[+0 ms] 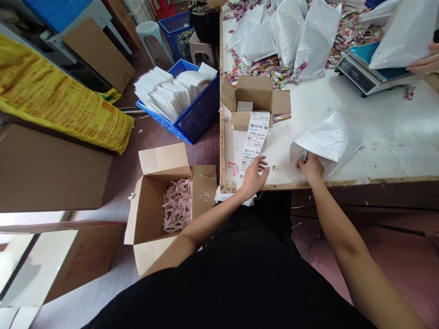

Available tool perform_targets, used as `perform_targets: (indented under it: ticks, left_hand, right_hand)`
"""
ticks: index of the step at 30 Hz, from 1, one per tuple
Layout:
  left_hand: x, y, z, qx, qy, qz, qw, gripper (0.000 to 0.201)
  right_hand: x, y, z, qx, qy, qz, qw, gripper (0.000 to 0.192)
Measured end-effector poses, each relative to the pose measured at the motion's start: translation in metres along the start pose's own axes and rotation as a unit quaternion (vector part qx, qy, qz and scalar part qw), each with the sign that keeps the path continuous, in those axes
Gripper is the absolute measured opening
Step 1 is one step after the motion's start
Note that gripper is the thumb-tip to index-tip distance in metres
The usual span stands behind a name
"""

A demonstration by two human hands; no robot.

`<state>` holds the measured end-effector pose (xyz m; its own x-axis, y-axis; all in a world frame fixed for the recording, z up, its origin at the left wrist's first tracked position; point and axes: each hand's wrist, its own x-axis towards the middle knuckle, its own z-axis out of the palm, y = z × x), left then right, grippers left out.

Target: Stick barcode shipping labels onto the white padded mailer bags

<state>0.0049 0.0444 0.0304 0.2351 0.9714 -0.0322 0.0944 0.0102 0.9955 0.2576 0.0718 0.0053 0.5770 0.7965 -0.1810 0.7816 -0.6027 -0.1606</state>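
My left hand (255,176) hovers with fingers apart over the lower end of a strip of printed shipping labels (255,135) that trails from a small open cardboard box (255,98) to the table's front edge. My right hand (310,168) rests at the open mouth of a white bubble mailer (331,139) lying flat on the white table (377,132), pinching its edge where a small coloured packet (303,155) sticks out.
A blue basket (195,119) of white mailers and an open carton (164,205) with pink paper strips stand on the floor at left. Filled white bags (291,32) and loose candy lie at the table's back. Another person's hand (423,64) holds a bag over a scale (363,73).
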Motion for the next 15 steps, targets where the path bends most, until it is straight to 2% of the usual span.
perform_targets:
  ticks: [2,3,4,7,8,10,13,15]
  left_hand:
    - [0.039,0.005,0.044,0.045,-0.043,-0.028,0.998,0.07]
    - [0.058,0.006,0.065,0.073,-0.054,-0.049,0.995,0.075]
    - [0.076,0.007,0.082,0.097,-0.071,-0.076,0.99,0.07]
    - [0.107,0.012,0.114,0.155,-0.106,-0.103,0.977,0.024]
    - [0.107,0.014,0.118,0.151,-0.117,-0.099,0.977,0.021]
    - [0.091,0.017,0.118,0.109,-0.138,-0.09,0.98,0.028]
    - [0.041,0.015,0.106,0.023,-0.154,-0.104,0.982,0.03]
    - [0.004,0.008,0.092,-0.017,-0.175,-0.135,0.975,0.03]
  right_hand:
    - [0.008,-0.001,0.001,0.003,-0.002,-0.001,1.0,0.038]
    - [0.008,-0.002,-0.001,0.004,0.002,-0.001,1.0,0.033]
    - [0.007,-0.003,-0.004,0.004,0.007,-0.003,1.0,0.031]
    - [-0.003,0.0,-0.014,0.002,0.024,-0.002,1.0,0.027]
    - [-0.006,0.003,-0.017,0.002,0.033,-0.004,0.999,0.027]
    - [-0.012,0.013,-0.022,0.017,0.058,-0.013,0.998,0.028]
    - [-0.021,0.033,-0.022,0.081,0.096,-0.056,0.99,0.029]
    - [-0.03,0.043,-0.018,0.122,0.088,-0.092,0.984,0.03]
